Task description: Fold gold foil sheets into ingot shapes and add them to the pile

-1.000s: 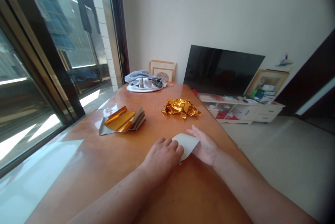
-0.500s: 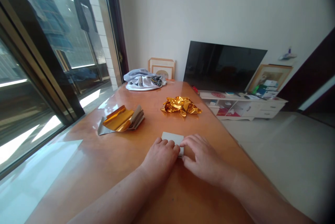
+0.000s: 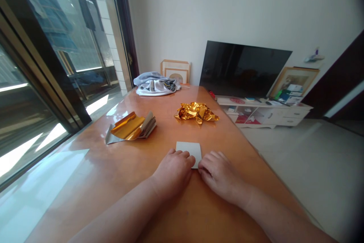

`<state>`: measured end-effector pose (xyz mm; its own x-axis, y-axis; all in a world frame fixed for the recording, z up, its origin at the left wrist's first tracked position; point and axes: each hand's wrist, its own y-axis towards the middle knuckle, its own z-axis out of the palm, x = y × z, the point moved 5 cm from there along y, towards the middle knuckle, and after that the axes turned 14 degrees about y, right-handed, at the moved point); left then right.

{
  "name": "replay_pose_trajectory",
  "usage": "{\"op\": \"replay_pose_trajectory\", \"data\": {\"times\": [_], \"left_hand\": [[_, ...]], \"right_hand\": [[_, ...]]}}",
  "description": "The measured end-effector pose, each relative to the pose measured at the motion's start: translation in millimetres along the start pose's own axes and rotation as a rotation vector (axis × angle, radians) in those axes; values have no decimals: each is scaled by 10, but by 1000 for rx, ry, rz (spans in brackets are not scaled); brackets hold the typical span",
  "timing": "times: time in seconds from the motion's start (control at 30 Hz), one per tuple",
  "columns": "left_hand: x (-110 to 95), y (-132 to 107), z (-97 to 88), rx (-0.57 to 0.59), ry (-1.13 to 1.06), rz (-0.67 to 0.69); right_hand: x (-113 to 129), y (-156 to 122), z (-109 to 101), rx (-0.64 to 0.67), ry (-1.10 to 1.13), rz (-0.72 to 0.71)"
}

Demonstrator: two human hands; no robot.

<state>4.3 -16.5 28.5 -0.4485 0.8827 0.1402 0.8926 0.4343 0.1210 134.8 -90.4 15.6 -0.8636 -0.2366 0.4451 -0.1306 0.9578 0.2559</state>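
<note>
A small white folded paper (image 3: 188, 147) lies flat on the orange wooden table (image 3: 113, 174) in front of me. My left hand (image 3: 174, 171) rests on its near left corner with the fingers curled and the tips pressing down. My right hand (image 3: 218, 173) sits beside it, fingers bent, pinching the paper's near right edge. The two hands almost touch each other. The near strip of the paper is hidden under my fingers.
A stack of gold foil sheets (image 3: 131, 127) lies to the far left, and crumpled gold foil (image 3: 196, 112) further back in the middle. Folded clothes (image 3: 155, 83) sit at the table's far end. A television (image 3: 244, 69) on a low white stand (image 3: 267, 116) stands to the right; glass doors (image 3: 36, 65) run along the left.
The paper was lifted and folded over by my right hand; now it lies flat and squarer. My right hand has drawn back to the near edge, next to the left hand.
</note>
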Motion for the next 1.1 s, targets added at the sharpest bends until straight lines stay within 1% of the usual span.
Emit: {"op": "replay_pose_trajectory", "data": {"times": [0.3,0.43,0.57,0.7,0.9,1.1], "left_hand": [[222,-67,-70,114,-149,-41],[262,-70,-49,139,-217,-28],[308,-62,4,151,-273,-77],[364,-39,57,150,-241,-144],[409,-15,110,170,-145,-199],[451,-14,170,180,-161,-259]], "right_hand": [[-121,-17,-55,-23,127,45],[-158,-29,-43,-27,189,60],[-230,-22,-17,-39,242,100],[-321,31,14,-44,273,175],[-415,115,23,-69,246,291],[-451,146,25,-51,222,364]]}}
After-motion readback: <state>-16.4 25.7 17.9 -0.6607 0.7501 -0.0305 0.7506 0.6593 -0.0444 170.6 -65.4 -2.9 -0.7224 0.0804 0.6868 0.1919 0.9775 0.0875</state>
